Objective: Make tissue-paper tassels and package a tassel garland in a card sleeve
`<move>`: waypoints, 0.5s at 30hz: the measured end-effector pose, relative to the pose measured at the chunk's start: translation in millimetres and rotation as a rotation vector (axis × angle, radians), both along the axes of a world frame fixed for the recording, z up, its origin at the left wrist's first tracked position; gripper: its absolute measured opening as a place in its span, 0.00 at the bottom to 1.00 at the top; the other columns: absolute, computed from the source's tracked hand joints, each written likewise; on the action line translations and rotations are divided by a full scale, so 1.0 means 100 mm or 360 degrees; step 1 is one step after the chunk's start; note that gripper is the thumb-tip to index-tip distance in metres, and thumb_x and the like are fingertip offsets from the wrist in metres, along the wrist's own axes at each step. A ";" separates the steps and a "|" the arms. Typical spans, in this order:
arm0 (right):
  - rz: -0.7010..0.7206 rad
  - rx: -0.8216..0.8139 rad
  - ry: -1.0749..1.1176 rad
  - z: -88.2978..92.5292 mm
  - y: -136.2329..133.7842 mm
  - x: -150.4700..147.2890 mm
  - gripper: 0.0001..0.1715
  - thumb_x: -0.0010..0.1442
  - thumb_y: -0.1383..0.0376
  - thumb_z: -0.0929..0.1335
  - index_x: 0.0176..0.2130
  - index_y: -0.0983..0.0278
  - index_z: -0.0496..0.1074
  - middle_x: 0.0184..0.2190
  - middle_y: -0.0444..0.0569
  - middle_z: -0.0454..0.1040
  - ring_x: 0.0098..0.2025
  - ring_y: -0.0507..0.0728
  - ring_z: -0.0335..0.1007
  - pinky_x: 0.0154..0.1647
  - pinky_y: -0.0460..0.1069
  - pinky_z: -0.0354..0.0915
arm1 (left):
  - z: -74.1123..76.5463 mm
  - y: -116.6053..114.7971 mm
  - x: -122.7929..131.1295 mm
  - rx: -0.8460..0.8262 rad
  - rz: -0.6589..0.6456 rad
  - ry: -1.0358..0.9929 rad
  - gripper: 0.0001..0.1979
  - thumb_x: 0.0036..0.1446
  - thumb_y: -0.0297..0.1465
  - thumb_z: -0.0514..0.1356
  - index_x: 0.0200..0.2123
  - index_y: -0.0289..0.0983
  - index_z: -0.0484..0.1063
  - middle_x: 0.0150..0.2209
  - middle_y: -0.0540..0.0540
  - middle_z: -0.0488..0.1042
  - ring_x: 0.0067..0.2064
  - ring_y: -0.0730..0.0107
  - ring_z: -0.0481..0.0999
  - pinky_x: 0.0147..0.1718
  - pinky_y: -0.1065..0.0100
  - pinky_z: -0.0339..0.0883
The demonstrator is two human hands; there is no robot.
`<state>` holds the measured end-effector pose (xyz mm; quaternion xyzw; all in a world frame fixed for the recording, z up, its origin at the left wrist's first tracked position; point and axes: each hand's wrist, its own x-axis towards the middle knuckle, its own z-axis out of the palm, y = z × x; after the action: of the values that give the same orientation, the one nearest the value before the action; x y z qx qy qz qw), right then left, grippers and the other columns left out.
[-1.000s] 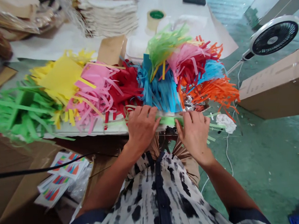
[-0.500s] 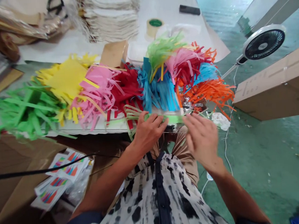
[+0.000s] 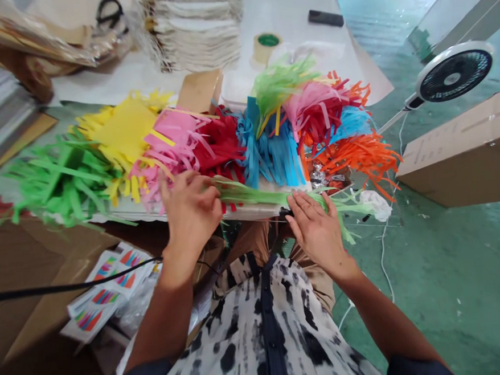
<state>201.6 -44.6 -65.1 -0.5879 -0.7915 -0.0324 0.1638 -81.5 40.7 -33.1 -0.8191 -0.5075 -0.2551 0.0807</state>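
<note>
A light green paper tassel [image 3: 254, 196] lies stretched along the table's front edge, its fringe fanned out at both ends. My left hand [image 3: 191, 206] is closed at the tassel's left end, with thumb and fingers curled around the strips. On the tassel's middle-right part rests my right hand [image 3: 315, 223], fingers extended and lying flat over it. Loose strips stick out to the right past the right hand. Just behind the tassel are bundles of fringed paper: blue [image 3: 273, 151], dark red [image 3: 219, 147] and pink [image 3: 172, 138].
Yellow [image 3: 126, 130], green [image 3: 67, 177] and orange [image 3: 359, 160] fringed bundles line the table. Behind them are a tape roll [image 3: 267, 48], black scissors handles [image 3: 109, 13] and a stack of white sheets [image 3: 199, 37]. At right stand a fan [image 3: 454, 76] and a cardboard box [image 3: 462, 167].
My left hand has moved left to the tassel's left end. My right hand has shifted slightly left and now lies flat on the tassel. More green fringe shows at right.
</note>
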 end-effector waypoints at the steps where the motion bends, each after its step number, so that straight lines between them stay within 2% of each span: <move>1: 0.0002 -0.0014 -0.0014 0.01 0.00 -0.01 0.25 0.77 0.59 0.62 0.69 0.60 0.68 0.68 0.56 0.70 0.70 0.63 0.67 0.76 0.68 0.47 | 0.04 0.00 0.00 0.0031 0.0132 -0.0031 0.07 0.58 0.25 0.64 0.28 0.41 0.76 0.40 0.49 0.81 0.54 0.51 0.74 0.67 0.28 0.50; 3: 0.0000 -0.0044 -0.0052 0.01 -0.01 -0.02 0.26 0.76 0.58 0.63 0.69 0.57 0.68 0.70 0.56 0.68 0.71 0.64 0.65 0.75 0.69 0.46 | 0.10 -0.05 0.11 0.0122 0.0224 -0.0117 0.07 0.57 0.24 0.63 0.30 0.41 0.78 0.40 0.45 0.80 0.53 0.50 0.74 0.63 0.34 0.59; 4: -0.0005 -0.0055 -0.0069 0.01 -0.01 -0.03 0.26 0.76 0.57 0.63 0.69 0.55 0.68 0.71 0.56 0.67 0.72 0.64 0.64 0.75 0.70 0.46 | 0.10 -0.09 0.22 0.0149 0.0155 -0.0171 0.07 0.58 0.24 0.62 0.33 0.41 0.80 0.43 0.44 0.81 0.53 0.50 0.75 0.62 0.37 0.63; 5: -0.0013 -0.0062 -0.0082 0.02 -0.02 -0.03 0.26 0.76 0.57 0.63 0.69 0.54 0.67 0.71 0.57 0.66 0.72 0.65 0.64 0.75 0.70 0.45 | 0.09 -0.15 0.35 0.0156 0.0003 -0.0228 0.09 0.60 0.25 0.62 0.39 0.40 0.81 0.45 0.43 0.81 0.53 0.51 0.77 0.63 0.40 0.65; 7: -0.0008 -0.0083 -0.0095 0.02 -0.03 -0.03 0.26 0.76 0.57 0.63 0.69 0.55 0.67 0.72 0.58 0.65 0.72 0.66 0.64 0.76 0.71 0.43 | 0.00 -0.26 0.65 -0.0095 -0.0489 -0.0198 0.16 0.66 0.28 0.59 0.56 0.39 0.78 0.54 0.42 0.82 0.58 0.56 0.78 0.66 0.48 0.66; 8: 0.0005 -0.0094 -0.0095 0.02 -0.03 -0.03 0.27 0.75 0.58 0.63 0.69 0.56 0.68 0.72 0.58 0.65 0.72 0.67 0.63 0.76 0.71 0.41 | -0.07 -0.31 0.78 -0.0197 -0.0637 -0.0148 0.19 0.69 0.32 0.59 0.61 0.37 0.75 0.59 0.40 0.80 0.62 0.56 0.76 0.68 0.50 0.64; 9: 0.0017 -0.0101 -0.0092 0.02 -0.03 -0.02 0.27 0.75 0.58 0.64 0.69 0.57 0.68 0.72 0.58 0.65 0.72 0.67 0.63 0.77 0.72 0.40 | -0.15 -0.35 0.87 -0.0268 -0.0698 -0.0096 0.24 0.71 0.37 0.58 0.65 0.32 0.71 0.63 0.36 0.76 0.66 0.54 0.74 0.69 0.51 0.64; 12: 0.0036 -0.0073 -0.0047 0.02 -0.02 0.01 0.26 0.75 0.59 0.63 0.69 0.59 0.67 0.71 0.57 0.67 0.71 0.65 0.65 0.77 0.72 0.38 | -0.33 -0.42 0.91 -0.0403 -0.0655 0.0039 0.32 0.72 0.45 0.57 0.70 0.30 0.64 0.70 0.33 0.67 0.71 0.50 0.67 0.71 0.44 0.58; 15: 0.0037 -0.0006 0.0028 0.03 0.02 0.04 0.24 0.76 0.61 0.63 0.67 0.59 0.69 0.66 0.55 0.73 0.68 0.63 0.70 0.77 0.71 0.40 | -0.35 -0.43 0.69 -0.0391 -0.0467 0.0070 0.29 0.73 0.43 0.56 0.71 0.36 0.65 0.70 0.36 0.67 0.72 0.49 0.67 0.73 0.38 0.52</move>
<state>205.4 -42.9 -62.5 -0.5793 -0.7968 -0.0239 0.1701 -12.7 -1.9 -68.4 -0.8934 -0.4080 -0.1822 -0.0469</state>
